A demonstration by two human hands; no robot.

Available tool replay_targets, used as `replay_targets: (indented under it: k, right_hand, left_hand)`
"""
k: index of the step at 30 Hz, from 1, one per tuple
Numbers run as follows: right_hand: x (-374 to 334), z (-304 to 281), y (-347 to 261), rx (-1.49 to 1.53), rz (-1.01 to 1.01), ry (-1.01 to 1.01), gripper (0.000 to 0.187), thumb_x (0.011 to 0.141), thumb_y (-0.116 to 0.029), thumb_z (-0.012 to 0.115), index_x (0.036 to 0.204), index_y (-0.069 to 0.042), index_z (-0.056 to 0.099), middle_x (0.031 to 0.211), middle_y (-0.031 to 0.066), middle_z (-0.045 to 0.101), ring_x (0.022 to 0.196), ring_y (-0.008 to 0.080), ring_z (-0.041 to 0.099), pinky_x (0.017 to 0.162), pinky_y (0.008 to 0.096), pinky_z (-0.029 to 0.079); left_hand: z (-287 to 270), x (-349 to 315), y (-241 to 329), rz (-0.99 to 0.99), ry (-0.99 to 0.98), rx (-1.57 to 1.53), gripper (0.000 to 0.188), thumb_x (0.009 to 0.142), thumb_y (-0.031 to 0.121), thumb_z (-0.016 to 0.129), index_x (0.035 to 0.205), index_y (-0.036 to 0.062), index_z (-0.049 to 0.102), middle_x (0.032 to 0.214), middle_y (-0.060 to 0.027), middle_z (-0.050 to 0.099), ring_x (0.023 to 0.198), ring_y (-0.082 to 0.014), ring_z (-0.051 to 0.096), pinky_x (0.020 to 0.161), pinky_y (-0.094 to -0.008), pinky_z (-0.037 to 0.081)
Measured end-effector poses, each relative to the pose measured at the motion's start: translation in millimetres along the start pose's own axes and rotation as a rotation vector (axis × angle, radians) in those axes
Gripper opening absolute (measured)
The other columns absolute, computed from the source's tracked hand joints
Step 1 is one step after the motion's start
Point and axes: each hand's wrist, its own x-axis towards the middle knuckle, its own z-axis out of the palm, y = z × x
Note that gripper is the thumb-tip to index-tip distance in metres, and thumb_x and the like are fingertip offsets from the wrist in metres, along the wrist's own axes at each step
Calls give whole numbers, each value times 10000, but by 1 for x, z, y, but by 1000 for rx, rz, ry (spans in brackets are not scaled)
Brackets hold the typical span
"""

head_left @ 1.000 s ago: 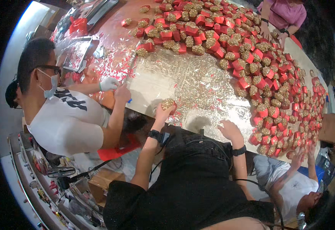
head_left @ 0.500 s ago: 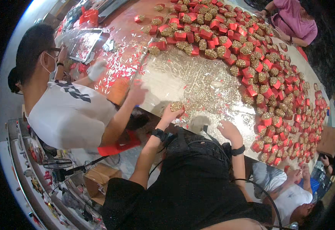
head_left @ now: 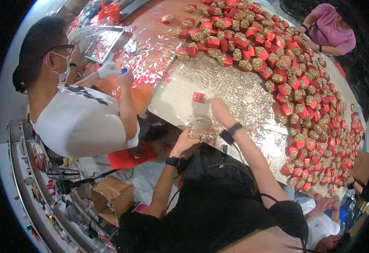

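Near the table's front edge, my left hand [head_left: 185,142] is closed around a gold glittery piece [head_left: 195,134], whose underside is hidden. My right hand [head_left: 221,110] reaches over the table with its palm down. Its blurred fingers are beside a small red box [head_left: 198,97] with a dark mark on its upper face. I cannot tell whether the fingertips touch the box. Gold glitter and red scraps lie on the pale table sheet [head_left: 171,90] around both hands.
A large heap of red boxes with gold glittery tops [head_left: 273,59] covers the table's far and right side. At left, a co-worker in a white shirt [head_left: 83,118] holds a small blue item [head_left: 124,71] near a tray [head_left: 104,44]. A cardboard box [head_left: 112,196] stands below.
My right hand has moved from the table's front edge up and left across the sheet. A separate red box now shows beside it. My left hand with the gold piece has come slightly lower.
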Motion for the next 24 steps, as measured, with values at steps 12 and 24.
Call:
replay_targets:
  k: [12, 24]
  right_hand:
    - [27, 50, 31, 1200, 566, -213, 138, 889, -85, 574, 1007, -42, 633, 850, 116, 634, 844, 250, 611, 651, 344, 503]
    - [-116, -104, -34, 1212, 318, 679, 165, 867, -40, 677, 1025, -4, 645, 1039, 65, 636, 931, 137, 617, 830, 270, 507]
  left_hand:
    - [-26, -8, -2, -60, 177, -57, 522, 719, 259, 813, 1064, -11, 529, 976, -124, 634, 895, -173, 619, 788, -312, 497]
    - [32, 23, 167, 332, -31, 16, 497, 646, 236, 777, 1024, -12, 572, 915, -172, 602, 831, -316, 614, 743, -389, 497]
